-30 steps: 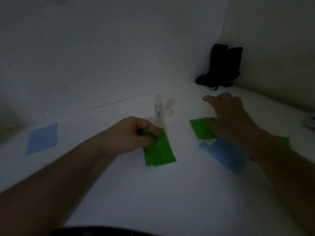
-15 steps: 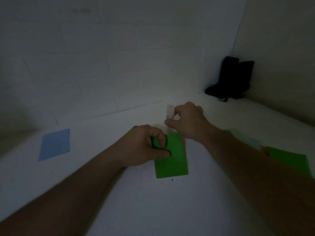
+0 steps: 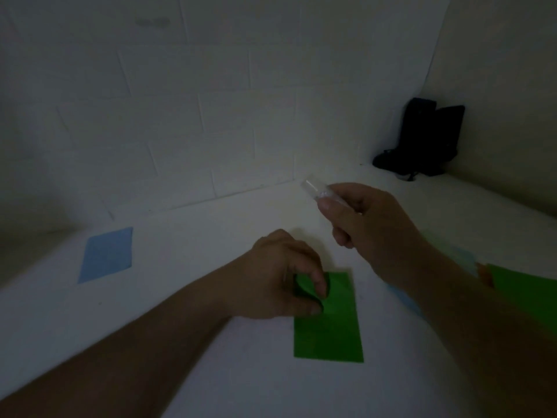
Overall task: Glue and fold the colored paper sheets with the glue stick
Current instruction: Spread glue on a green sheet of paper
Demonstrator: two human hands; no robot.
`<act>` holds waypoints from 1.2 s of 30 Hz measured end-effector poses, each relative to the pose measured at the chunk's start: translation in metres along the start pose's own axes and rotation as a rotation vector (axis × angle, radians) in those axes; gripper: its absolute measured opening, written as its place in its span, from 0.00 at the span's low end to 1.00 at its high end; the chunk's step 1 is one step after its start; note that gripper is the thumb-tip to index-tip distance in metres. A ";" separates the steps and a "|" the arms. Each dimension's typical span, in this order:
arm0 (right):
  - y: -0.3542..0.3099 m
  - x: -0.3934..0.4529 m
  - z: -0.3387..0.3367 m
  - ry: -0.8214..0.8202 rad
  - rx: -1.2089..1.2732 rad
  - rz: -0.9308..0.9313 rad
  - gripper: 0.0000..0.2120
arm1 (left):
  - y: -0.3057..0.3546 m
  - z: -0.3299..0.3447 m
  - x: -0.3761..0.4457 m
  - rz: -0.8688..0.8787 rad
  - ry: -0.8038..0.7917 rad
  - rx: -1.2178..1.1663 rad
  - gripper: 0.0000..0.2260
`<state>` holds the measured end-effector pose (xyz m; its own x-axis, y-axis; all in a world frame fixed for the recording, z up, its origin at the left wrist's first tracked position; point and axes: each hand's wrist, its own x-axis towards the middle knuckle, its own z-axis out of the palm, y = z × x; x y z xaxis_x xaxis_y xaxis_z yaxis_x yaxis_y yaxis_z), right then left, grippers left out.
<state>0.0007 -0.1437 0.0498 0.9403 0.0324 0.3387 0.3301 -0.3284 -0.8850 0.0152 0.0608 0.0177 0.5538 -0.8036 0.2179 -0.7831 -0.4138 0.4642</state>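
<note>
Lowest in the frame, just right of centre, a green paper sheet [image 3: 328, 330] lies flat on the white table [image 3: 211, 387]. My left hand [image 3: 280, 285] sits on its upper left corner, thumb and fingers pinching that corner, which curls up off the surface. At the right edge a second green sheet [image 3: 527, 294] shows past my right forearm, with a sliver of pale blue paper beside it. Higher, right of centre, my right hand [image 3: 367, 224] is raised off the table, fingers wrapped around the clear glue stick [image 3: 315, 190], whose end points up and left. At mid left a blue sheet [image 3: 107, 254] lies alone. In the far upper right corner stands a black object [image 3: 428, 140].
</note>
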 end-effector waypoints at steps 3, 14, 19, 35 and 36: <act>0.008 -0.001 -0.002 0.074 0.026 -0.004 0.08 | 0.000 -0.003 -0.002 -0.013 0.022 0.016 0.07; 0.011 -0.003 -0.013 0.026 0.433 0.090 0.11 | -0.022 -0.005 -0.004 -0.310 0.099 0.178 0.23; 0.011 -0.012 -0.001 0.031 -0.038 0.007 0.17 | -0.019 -0.002 -0.006 -0.382 0.026 0.253 0.28; 0.023 -0.021 0.032 -0.134 -0.428 -0.104 0.18 | -0.015 0.005 -0.007 -0.525 -0.009 0.497 0.28; 0.021 -0.021 0.033 -0.145 -0.447 -0.126 0.19 | -0.016 0.005 -0.008 -0.532 -0.019 0.506 0.30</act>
<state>-0.0097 -0.1203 0.0131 0.9077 0.2191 0.3580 0.4042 -0.6860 -0.6050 0.0214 0.0719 0.0044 0.8940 -0.4444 0.0569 -0.4471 -0.8931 0.0492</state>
